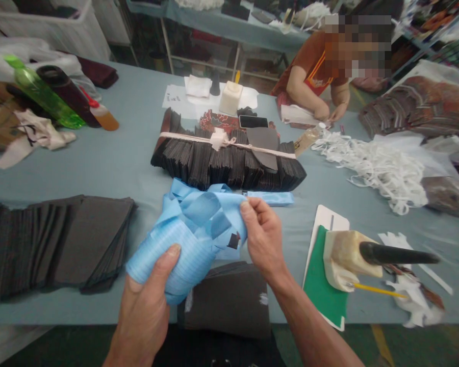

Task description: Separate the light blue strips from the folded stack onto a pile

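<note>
A thick bundle of light blue ribbon (179, 250) is lifted above the table's near edge. My left hand (149, 300) is closed around its lower left side, thumb on top. With thumb and fingers pinched, my right hand (263, 234) grips a loose loop at the bundle's upper right. A small dark patch shows on the ribbon near that hand. Below lies a stack of dark grey fabric pieces (229, 295), partly covered by the bundle. Just behind, a folded blue strip (271, 198) rests on the table.
A tied row of dark pieces (222, 165) carries a phone (253, 122). Grey panels (87, 244) fan out at left. A glue pot with brush (348, 260) stands on a green board (321, 290) at right. White cords (382, 163) are heaped behind; a co-worker (309, 81) sits across.
</note>
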The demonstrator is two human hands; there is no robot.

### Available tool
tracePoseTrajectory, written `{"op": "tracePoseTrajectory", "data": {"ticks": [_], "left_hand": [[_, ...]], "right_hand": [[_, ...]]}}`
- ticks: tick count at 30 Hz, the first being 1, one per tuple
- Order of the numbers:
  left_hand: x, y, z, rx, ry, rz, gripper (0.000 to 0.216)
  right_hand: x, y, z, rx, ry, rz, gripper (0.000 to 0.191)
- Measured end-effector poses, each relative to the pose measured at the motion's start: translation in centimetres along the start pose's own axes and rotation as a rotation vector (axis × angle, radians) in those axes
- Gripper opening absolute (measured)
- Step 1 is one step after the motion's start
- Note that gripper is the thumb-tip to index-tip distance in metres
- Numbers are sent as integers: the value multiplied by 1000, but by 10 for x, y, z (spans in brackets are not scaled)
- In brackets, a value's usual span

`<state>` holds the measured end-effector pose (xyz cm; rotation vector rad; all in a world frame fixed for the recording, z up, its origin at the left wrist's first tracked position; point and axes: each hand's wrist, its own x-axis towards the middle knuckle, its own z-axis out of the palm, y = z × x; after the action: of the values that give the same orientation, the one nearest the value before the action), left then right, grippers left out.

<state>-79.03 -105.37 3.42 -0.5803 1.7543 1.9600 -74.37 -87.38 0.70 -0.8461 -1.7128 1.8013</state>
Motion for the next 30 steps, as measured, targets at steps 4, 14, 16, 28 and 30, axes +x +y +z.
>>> {"op": "tracePoseTrajectory", "data": {"ticks": [4, 14, 16, 28, 30], "left_hand": [[0, 4, 5, -77, -17, -30, 50], [0, 10, 11, -137, -7, -10, 59], [3, 10, 11, -122, 0, -31, 54], [8, 21, 16, -119, 55, -194, 40], [9, 20, 16, -134, 40, -170, 53]], "right_hand": [[52, 8, -26, -53, 161, -119, 46], [85, 30, -23, -67, -43, -38, 46], [85, 25, -18, -63, -104, -23, 45], [85, -21, -11, 158, -496, 191, 55], [87, -26, -10, 149, -537, 200, 51]]}}
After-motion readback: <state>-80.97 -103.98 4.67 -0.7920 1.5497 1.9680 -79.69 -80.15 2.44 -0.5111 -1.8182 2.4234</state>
